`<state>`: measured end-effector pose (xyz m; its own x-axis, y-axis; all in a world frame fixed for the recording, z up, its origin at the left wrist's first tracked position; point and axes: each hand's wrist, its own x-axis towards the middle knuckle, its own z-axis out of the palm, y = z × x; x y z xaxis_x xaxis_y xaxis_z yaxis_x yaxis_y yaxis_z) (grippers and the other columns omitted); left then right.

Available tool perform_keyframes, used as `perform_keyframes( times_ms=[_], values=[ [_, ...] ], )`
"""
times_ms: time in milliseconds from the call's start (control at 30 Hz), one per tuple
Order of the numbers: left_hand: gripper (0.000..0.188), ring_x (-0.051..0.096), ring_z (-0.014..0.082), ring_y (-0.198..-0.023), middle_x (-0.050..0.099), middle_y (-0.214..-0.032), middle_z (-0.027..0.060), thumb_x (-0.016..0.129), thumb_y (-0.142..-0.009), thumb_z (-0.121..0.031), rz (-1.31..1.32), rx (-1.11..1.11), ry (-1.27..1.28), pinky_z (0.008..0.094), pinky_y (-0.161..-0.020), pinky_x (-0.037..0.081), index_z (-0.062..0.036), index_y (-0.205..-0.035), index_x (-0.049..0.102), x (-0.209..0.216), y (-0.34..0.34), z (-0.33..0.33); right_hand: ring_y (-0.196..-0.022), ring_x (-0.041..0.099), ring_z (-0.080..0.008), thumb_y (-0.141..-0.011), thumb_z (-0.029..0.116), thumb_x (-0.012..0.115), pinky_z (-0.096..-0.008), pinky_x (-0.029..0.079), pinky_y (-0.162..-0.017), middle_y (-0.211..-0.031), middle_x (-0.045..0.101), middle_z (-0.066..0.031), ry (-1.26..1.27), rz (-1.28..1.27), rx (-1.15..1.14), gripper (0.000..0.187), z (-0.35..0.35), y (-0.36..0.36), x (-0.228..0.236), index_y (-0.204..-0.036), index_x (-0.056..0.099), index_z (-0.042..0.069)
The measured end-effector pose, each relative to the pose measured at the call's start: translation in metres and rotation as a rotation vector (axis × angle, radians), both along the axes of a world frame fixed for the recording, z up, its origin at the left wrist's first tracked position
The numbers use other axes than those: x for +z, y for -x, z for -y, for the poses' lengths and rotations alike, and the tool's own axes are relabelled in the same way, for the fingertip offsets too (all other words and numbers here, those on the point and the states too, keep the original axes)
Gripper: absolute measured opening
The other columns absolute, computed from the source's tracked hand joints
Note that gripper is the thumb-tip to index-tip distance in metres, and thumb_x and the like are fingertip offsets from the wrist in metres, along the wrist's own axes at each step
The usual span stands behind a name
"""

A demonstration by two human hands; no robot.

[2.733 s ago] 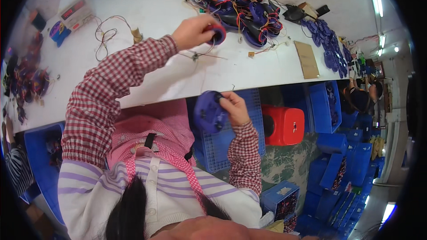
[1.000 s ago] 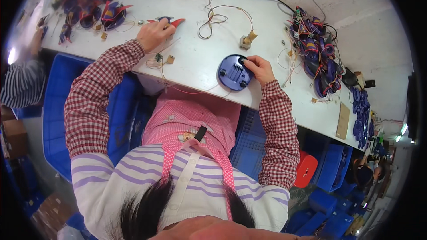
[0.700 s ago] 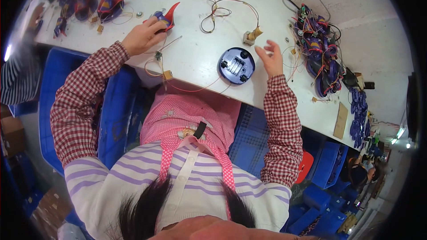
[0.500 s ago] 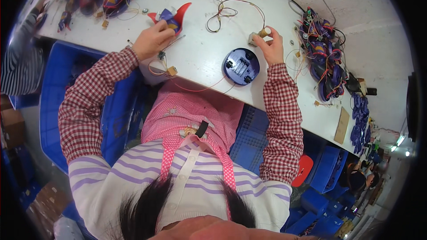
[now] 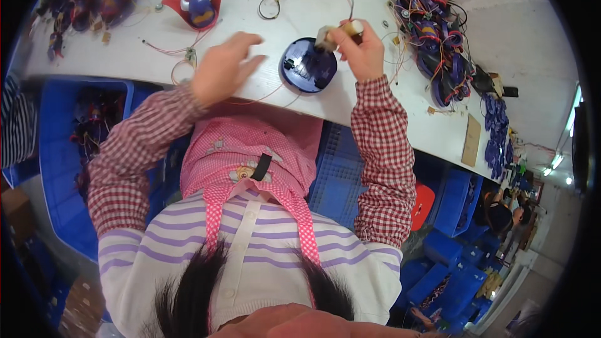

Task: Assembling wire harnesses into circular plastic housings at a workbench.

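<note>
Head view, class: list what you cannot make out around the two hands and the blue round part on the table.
- Small beige part in the right hand: fingers cover most of it; its kind is unclear.
- Blue round part: the inside is too small and dark to read.
- Left hand: motion-blurred; whether it touches the table cannot be told.
- Wired parts pile, far left: blurred and bent by the fisheye rim.
- Table's near edge: hidden by the sleeves.
</note>
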<state>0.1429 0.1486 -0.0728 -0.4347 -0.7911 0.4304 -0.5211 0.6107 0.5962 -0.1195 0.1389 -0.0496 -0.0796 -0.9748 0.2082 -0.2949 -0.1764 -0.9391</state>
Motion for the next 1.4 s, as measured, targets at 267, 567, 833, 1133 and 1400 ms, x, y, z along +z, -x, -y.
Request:
perform_keyframes(
  times_ms=[267,567,833,1133,1400],
  values=[
    [0.027,0.061,0.029,-0.06,0.063,-0.067,0.0118,0.053,-0.088,-0.026,0.237,0.123,-0.168,0.035,-0.055,0.047,-0.0034,-0.102,0.054,-0.044,0.079,0.036,-0.062,0.052,-0.0115,-0.077,0.006,0.071,-0.0214,0.045,-0.055,-0.08,0.059,-0.0055,0.27,-0.403,-0.039,0.022,-0.037,-0.016,-0.027,-0.095,0.059,0.001],
    [0.017,0.06,0.0315,-0.054,0.061,-0.06,0.013,0.053,-0.084,-0.017,0.088,0.173,-0.191,0.0378,-0.05,0.045,-0.0043,-0.094,0.052,-0.051,0.078,0.026,-0.063,0.052,-0.0158,-0.073,0.005,0.074,-0.0241,0.044,-0.054,-0.084,0.055,-0.0067,0.403,-0.558,-0.099,0.028,-0.044,-0.033,-0.032,-0.096,0.058,0.002],
    [0.016,0.06,0.0331,-0.053,0.059,-0.057,0.0139,0.054,-0.083,-0.015,0.017,0.192,-0.185,0.0398,-0.05,0.045,-0.0043,-0.094,0.05,-0.056,0.079,0.026,-0.062,0.052,-0.0176,-0.073,0.003,0.072,-0.0263,0.044,-0.055,-0.083,0.055,-0.0061,0.425,-0.628,-0.098,0.027,-0.043,-0.041,-0.04,-0.094,0.056,0.002],
    [0.015,0.06,0.0366,-0.056,0.06,-0.06,0.0163,0.054,-0.083,-0.014,0.051,0.208,-0.189,0.042,-0.05,0.045,-0.0043,-0.093,0.049,-0.057,0.077,0.029,-0.061,0.051,-0.0177,-0.074,0.004,0.068,-0.0265,0.044,-0.056,-0.078,0.054,-0.007,0.168,-0.642,0.004,0.02,-0.033,-0.044,-0.026,-0.088,0.053,0.003],
    [0.025,0.056,0.019,-0.062,0.061,-0.078,0.009,0.058,-0.085,-0.013,-0.165,0.096,-0.186,0.0263,-0.057,0.045,-0.0019,-0.107,0.054,-0.008,0.016,0.007,-0.064,0.05,-0.0146,-0.076,0.01,0.07,-0.0249,0.044,-0.059,-0.08,0.055,-0.0059,0.208,-0.583,-0.093,0.025,-0.026,-0.015,-0.043,-0.094,0.055,0.002]
  ],
)
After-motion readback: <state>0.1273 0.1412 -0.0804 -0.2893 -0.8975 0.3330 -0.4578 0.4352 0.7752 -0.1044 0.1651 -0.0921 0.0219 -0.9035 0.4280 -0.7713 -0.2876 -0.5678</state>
